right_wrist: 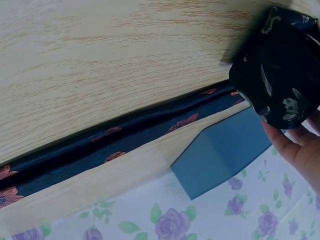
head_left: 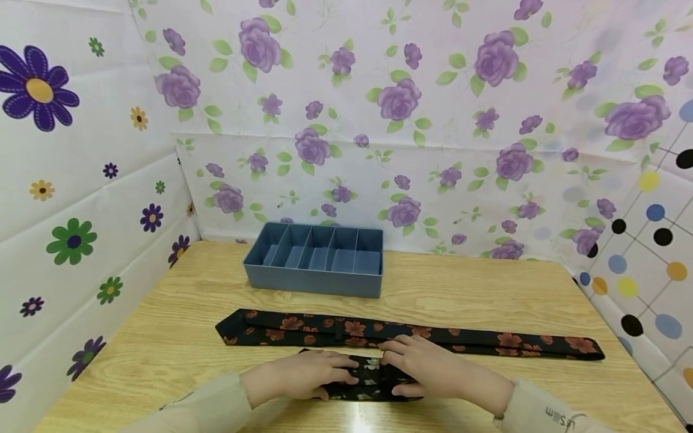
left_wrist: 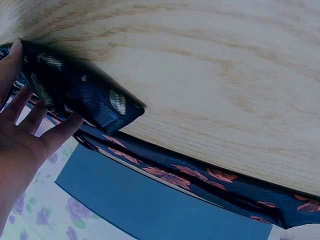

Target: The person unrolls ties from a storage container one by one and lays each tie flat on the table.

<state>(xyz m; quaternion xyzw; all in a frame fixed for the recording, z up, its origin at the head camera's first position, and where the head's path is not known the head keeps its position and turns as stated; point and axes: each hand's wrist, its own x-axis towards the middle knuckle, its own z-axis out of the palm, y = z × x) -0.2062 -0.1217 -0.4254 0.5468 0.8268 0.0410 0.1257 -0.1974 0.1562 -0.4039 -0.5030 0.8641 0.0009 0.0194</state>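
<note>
A black necktie with whitish leaf and flower motifs (head_left: 370, 379) lies folded into a short, wide bundle near the front of the table. My left hand (head_left: 319, 374) grips its left part, thumb at the near edge and fingers spread across the far side. At the right end, my right hand (head_left: 425, 368) holds the bundle the same way, with its fingers at the far edge. The right wrist view shows the rounded folded end (right_wrist: 277, 75) beside that hand. Just beyond lies a second dark necktie with orange flowers (head_left: 354, 328), stretched out lengthwise.
Behind the neckties stands a blue-grey box (head_left: 314, 280) with several compartments, nothing visible in them. The wooden table (head_left: 460, 282) meets a flowered cloth wall (head_left: 346, 150) at the back, with patterned cloth on both sides too.
</note>
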